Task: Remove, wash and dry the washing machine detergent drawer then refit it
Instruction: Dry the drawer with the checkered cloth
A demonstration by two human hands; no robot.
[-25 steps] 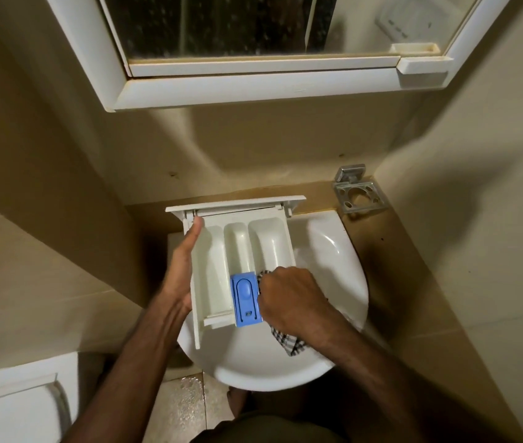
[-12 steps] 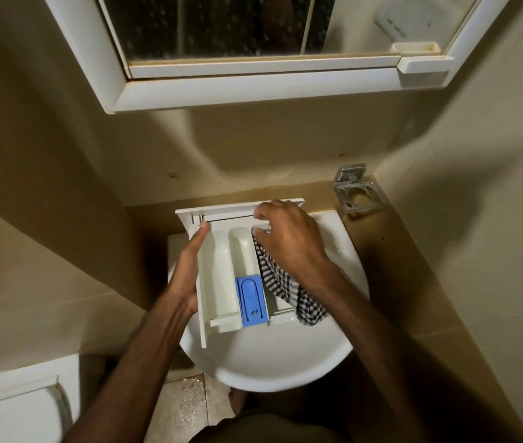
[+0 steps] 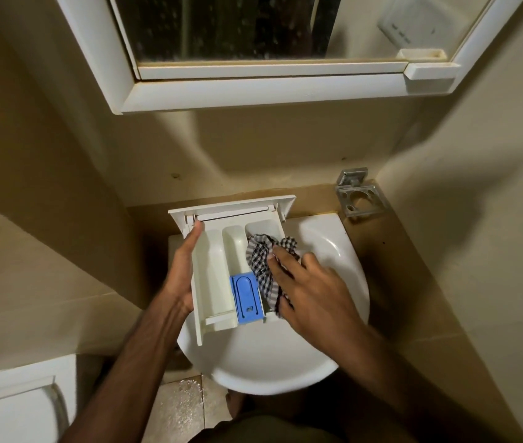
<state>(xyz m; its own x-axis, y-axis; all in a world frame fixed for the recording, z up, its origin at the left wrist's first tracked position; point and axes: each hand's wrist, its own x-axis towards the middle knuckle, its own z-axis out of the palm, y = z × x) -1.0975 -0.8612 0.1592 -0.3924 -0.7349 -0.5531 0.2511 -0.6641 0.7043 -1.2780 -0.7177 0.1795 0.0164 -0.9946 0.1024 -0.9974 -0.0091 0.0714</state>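
Note:
The white detergent drawer (image 3: 212, 266) hangs over the left part of the white washbasin (image 3: 273, 366), front panel facing away from me. A blue insert (image 3: 246, 298) sits in its middle compartment at the near end. My left hand (image 3: 183, 270) holds the drawer by its left wall, thumb on the inner edge. My right hand (image 3: 305, 289) presses a black-and-white checked cloth (image 3: 263, 260) into the right compartment, fingers spread over it. Part of the cloth is bunched up at the far end of that compartment.
A white-framed mirror cabinet (image 3: 266, 87) juts out overhead. A metal holder (image 3: 360, 199) is fixed to the wall at the basin's back right. A white toilet (image 3: 13, 407) stands at lower left. Wet floor tiles (image 3: 177, 407) show below the basin.
My right hand has slid the cloth back from the drawer's far end toward the near end of the right compartment. The left hand keeps its hold on the drawer.

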